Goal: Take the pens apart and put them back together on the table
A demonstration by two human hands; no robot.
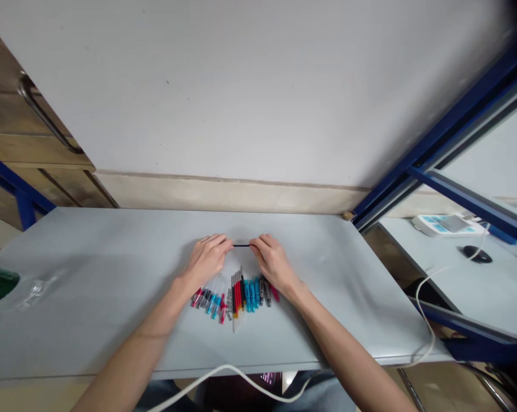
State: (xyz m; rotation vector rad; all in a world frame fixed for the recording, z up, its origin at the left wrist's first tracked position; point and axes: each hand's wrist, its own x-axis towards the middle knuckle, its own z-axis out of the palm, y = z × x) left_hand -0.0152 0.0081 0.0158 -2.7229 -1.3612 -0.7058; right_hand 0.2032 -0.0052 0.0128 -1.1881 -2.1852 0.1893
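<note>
A thin dark pen refill (241,245) is stretched level between my two hands, just above or on the table. My left hand (209,254) pinches its left end and my right hand (272,258) pinches its right end. Nearer to me lies a row of refills (237,294) with red and black ink. To their left are clear pen barrels with red, black and blue grips (209,302). On the right, partly under my right wrist, sit blue pen caps or clip parts (252,293), with grey and pink ones beside them.
The parts lie on a light grey table (125,274) against a wall. A clear plastic bag with a green label (1,286) is at the far left. A white cable (230,371) crosses the front edge. Blue frame bars (438,131) rise at the right, beside another table with a mouse (477,254).
</note>
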